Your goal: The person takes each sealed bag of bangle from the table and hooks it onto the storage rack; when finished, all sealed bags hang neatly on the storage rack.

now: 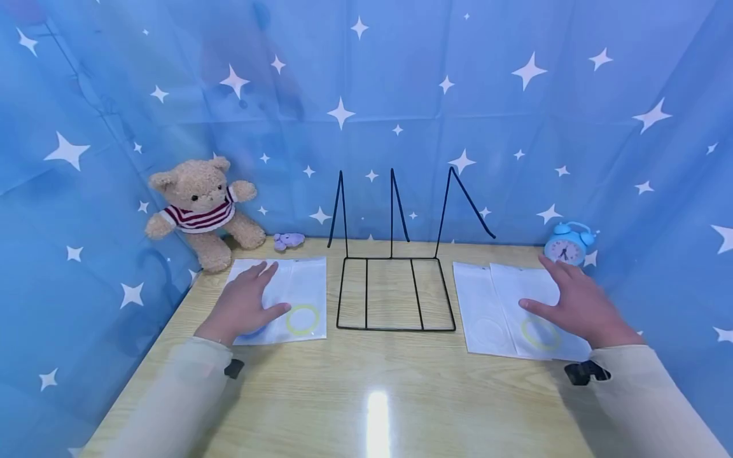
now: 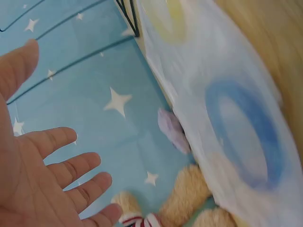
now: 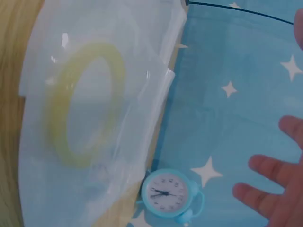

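My left hand (image 1: 243,305) hovers above flat white plastic bags (image 1: 312,280), its fingers spread and holding nothing. Inside those bags show a yellow ring (image 1: 302,332) and a blue ring (image 2: 272,146), the blue one partly covered by the hand in the head view. Over another pair of white bags (image 1: 472,286) on the right, my right hand (image 1: 578,305) is held with fingers extended and nothing in it. A yellow ring (image 3: 59,113) and a faint pale ring show through these. Between the two pairs stands a black wire rack (image 1: 395,329) with three upright prongs.
A teddy bear (image 1: 200,219) in a striped shirt sits at the back left, beside a small purple toy (image 1: 289,240). At the back right is a blue alarm clock (image 1: 564,250). A starry blue curtain (image 1: 395,83) hangs behind the wooden table (image 1: 321,388).
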`<state>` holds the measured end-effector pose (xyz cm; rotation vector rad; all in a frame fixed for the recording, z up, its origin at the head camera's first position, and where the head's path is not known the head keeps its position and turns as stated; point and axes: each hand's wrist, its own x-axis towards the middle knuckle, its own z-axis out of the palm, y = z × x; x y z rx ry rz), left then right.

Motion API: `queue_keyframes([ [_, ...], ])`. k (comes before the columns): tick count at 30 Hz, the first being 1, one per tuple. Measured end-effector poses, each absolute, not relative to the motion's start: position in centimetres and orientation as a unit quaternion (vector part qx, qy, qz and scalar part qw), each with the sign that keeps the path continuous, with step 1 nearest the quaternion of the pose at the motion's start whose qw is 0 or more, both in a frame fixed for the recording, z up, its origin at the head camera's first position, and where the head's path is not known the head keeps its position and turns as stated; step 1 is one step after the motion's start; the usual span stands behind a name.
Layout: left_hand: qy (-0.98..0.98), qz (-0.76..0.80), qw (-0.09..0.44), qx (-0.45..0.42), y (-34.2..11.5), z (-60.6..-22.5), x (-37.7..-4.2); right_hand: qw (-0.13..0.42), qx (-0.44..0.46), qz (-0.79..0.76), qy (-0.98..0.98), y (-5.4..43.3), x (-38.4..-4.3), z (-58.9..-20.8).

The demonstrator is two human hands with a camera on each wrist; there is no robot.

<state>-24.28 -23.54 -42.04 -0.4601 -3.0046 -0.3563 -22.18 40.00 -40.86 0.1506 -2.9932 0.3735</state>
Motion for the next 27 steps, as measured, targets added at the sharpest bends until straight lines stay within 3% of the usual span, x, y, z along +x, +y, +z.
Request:
queue_keyframes([
  [8,-0.964,-0.19,0.029,-0.184,-20.8,-43.0,-24.4,0.06,0.055,0.186,-0.979,40.0,-22.4,-41.5],
  [27,-0.939,-0.268,-0.035,-0.211,-14.2,-44.2,-25.6,-0.003,0.01,0.256,-0.967,39.7,-23.0,-41.5],
])
